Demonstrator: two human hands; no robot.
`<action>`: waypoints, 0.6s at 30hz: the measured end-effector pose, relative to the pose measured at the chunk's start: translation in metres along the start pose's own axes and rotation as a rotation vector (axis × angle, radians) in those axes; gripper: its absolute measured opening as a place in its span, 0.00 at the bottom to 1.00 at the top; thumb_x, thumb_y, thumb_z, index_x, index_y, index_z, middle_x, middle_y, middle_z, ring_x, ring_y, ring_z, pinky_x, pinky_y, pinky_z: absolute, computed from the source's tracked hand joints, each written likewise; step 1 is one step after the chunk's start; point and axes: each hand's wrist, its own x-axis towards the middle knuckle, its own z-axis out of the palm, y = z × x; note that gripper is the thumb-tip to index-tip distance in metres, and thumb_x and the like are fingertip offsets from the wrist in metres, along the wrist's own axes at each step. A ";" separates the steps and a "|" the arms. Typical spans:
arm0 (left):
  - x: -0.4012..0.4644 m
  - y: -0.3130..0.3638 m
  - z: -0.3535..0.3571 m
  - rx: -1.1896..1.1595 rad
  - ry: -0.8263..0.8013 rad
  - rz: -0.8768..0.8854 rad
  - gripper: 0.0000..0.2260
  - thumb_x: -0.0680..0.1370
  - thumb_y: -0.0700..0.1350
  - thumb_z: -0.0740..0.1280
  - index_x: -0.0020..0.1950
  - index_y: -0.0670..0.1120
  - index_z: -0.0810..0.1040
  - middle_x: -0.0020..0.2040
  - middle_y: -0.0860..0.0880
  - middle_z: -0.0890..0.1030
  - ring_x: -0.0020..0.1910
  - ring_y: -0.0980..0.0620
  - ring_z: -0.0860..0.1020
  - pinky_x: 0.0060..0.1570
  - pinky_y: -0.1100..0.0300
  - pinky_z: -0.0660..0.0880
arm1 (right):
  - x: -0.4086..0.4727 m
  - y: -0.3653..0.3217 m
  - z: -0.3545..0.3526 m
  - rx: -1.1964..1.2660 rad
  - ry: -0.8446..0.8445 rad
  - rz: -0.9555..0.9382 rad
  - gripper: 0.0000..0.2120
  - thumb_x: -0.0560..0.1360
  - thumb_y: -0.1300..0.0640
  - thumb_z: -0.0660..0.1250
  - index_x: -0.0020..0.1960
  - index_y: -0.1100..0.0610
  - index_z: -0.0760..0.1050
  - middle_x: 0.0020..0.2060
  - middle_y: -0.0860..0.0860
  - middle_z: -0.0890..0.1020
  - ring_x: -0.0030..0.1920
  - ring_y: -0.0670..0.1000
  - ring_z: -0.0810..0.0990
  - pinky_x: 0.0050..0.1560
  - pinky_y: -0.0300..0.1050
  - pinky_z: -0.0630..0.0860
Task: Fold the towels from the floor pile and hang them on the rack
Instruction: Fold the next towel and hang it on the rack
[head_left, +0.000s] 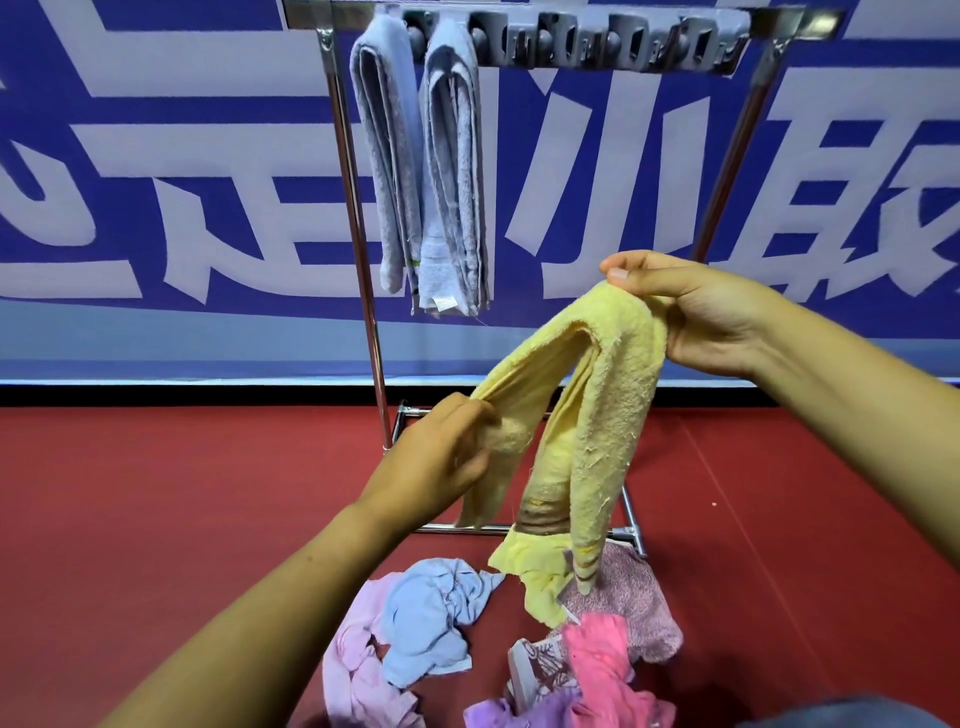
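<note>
A yellow towel (608, 395) hangs between my hands above the floor pile. My right hand (696, 317) pinches its top edge, held high at the right. Lower and to the left, my left hand (441, 457) grips another part of the same towel. Its striped ends dangle down onto the pile (498, 644) of pink, light blue, purple and patterned towels on the red floor. Behind stands the metal rack (353, 208). Two folded grey-blue towels (426, 171) hang from the left part of its top bar.
A row of grey clips (613, 47) runs along the rack's top bar to the right of the hung towels. The rack's base frame (631, 525) lies on the red floor just behind the pile. A blue banner wall closes off the back.
</note>
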 end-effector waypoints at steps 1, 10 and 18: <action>0.000 0.001 0.001 -0.003 -0.001 -0.021 0.15 0.73 0.43 0.72 0.57 0.50 0.73 0.50 0.58 0.71 0.42 0.61 0.72 0.44 0.60 0.74 | 0.000 0.000 0.001 -0.002 -0.003 -0.005 0.09 0.66 0.58 0.69 0.47 0.54 0.77 0.41 0.50 0.78 0.37 0.45 0.78 0.38 0.37 0.78; -0.004 -0.008 0.009 -0.136 0.029 -0.038 0.06 0.73 0.38 0.73 0.47 0.47 0.80 0.45 0.55 0.76 0.45 0.63 0.74 0.44 0.72 0.70 | -0.001 -0.005 0.002 -0.023 0.011 -0.022 0.08 0.67 0.58 0.69 0.46 0.53 0.77 0.37 0.48 0.79 0.35 0.44 0.78 0.37 0.36 0.77; -0.007 -0.021 0.011 -0.119 -0.037 -0.055 0.13 0.74 0.30 0.67 0.46 0.48 0.85 0.45 0.59 0.77 0.46 0.67 0.75 0.45 0.76 0.67 | -0.001 -0.004 0.004 -0.012 0.026 -0.010 0.04 0.72 0.61 0.67 0.46 0.54 0.77 0.35 0.47 0.79 0.32 0.44 0.78 0.33 0.36 0.77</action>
